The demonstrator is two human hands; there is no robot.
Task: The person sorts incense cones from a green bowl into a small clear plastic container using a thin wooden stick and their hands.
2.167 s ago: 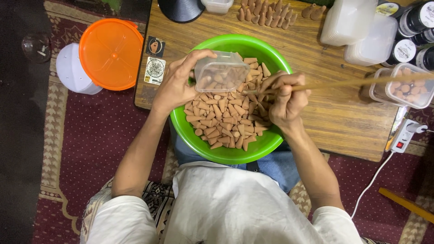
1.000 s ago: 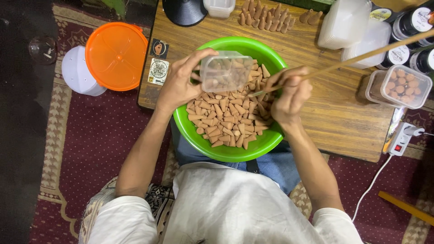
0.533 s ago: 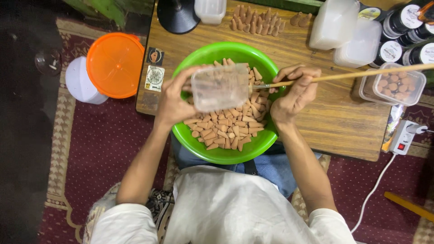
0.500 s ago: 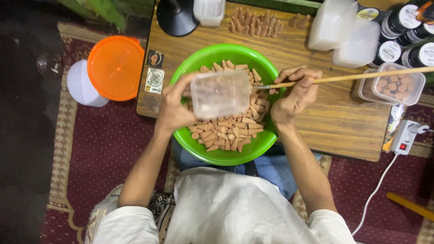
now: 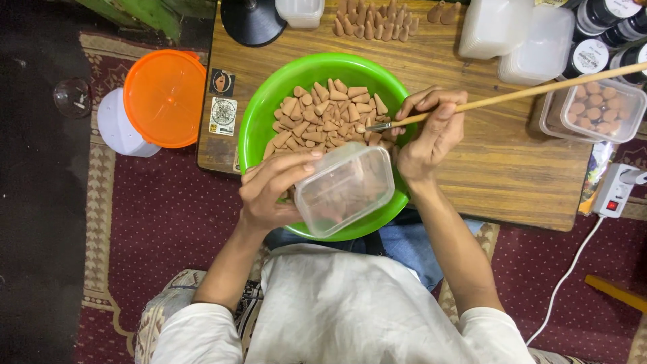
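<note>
We log: bowl [image 5: 259,114] on the table [image 5: 499,168], at its near edge, cones [image 5: 323,118] in it. Tub [image 5: 345,189] in our left hand [image 5: 269,192] over the bowl's near rim. Stick [image 5: 532,93] in our right hand [image 5: 431,131], tip in the bowl. Bucket [image 5: 162,98] on the floor, left of the table. Filled box [image 5: 593,111] at the table's right; more cones [image 5: 374,23] behind the bowl.

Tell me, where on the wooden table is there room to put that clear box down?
The best bare patch of the wooden table lies right of the green bowl, below the long stick and the filled clear tub. The far edge is crowded with cones, stacked white tubs and jars. The left hand holds the clear box.
</note>
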